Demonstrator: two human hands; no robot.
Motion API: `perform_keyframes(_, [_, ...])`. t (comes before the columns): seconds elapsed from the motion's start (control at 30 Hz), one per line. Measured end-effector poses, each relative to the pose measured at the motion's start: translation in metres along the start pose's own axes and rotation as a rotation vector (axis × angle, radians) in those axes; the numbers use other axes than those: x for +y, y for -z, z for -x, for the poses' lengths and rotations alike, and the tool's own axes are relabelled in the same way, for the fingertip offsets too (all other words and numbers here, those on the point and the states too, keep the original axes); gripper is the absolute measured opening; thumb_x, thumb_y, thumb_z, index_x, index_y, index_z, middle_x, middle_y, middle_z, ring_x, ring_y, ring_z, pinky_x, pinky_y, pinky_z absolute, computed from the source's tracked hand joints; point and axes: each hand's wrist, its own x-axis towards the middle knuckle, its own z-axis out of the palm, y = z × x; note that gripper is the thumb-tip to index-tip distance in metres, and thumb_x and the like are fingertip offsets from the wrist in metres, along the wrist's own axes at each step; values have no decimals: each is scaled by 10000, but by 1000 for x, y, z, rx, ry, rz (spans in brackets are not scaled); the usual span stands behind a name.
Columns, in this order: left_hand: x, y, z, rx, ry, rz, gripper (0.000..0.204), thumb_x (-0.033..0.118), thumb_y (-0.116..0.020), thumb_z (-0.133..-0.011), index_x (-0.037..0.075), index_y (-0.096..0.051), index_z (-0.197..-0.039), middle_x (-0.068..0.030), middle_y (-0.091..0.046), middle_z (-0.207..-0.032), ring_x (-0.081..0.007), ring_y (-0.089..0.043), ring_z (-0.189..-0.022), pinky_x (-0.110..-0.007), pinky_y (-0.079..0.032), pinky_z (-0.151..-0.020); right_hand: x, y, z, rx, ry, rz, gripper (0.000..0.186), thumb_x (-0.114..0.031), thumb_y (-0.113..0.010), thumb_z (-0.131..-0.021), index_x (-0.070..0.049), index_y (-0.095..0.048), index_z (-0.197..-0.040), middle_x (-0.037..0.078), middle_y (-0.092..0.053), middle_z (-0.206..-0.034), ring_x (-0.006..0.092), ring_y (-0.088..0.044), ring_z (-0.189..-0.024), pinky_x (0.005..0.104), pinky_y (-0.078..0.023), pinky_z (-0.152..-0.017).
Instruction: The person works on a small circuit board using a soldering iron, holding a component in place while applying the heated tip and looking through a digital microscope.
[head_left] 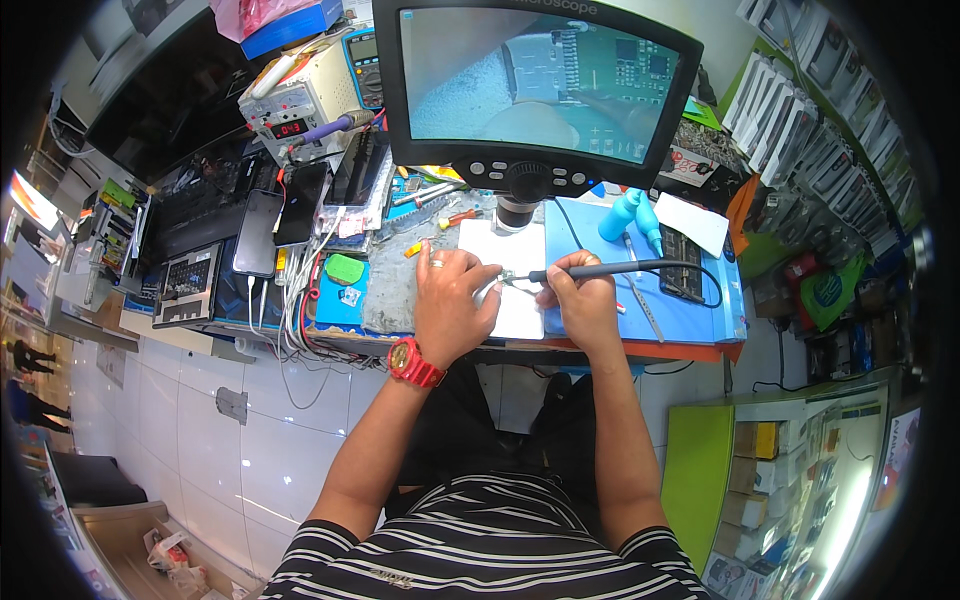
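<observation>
My left hand (pixel 452 302) rests over the left side of a white pad (pixel 485 240), its thumb and index finger closed on the edge of a small circuit board (pixel 509 276). In my right hand (pixel 586 310) is a soldering iron (pixel 618 268) with a dark handle, held like a pen. Its tip points left, down at the board, close to my left fingertips. Above them stands a digital microscope (pixel 515 214). On its screen (pixel 545 85), a metal connector with a row of pins shows enlarged on a green board, with blurred fingers and a dark tip around it.
Right of the pad, a blue mat (pixel 590 325) carries light-blue bottles (pixel 620 216), tweezers (pixel 642 302) and a dark metal plate (pixel 681 262). A green sponge (pixel 344 268), cables and phones (pixel 258 234) lie to the left. Behind are a power supply (pixel 290 112) and a multimeter (pixel 366 72).
</observation>
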Motion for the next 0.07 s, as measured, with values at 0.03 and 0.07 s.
perform_keyframes(0.03, [0,0,0,-3,3,1,211,170,-812,-917,112,-853,-1116,-62,-664,-975,-305,-677,-1063,-676,-245,-1327,-1,0,-1,-7,-4,21,124,-85,-684,-1083,16,-613,-1074,126,-762,-906,151,-761,-756,305,-657,-706])
perform_keyframes(0.07, [-1,1,0,-3,3,0,211,170,-812,-917,112,-853,-1116,-62,-664,-975,-305,-677,-1063,-676,-245,-1327,-2,0,-2,-15,-9,42,131,-94,-685,-1085,15,-613,-1074,125,-762,-904,151,-761,-754,304,-657,-706])
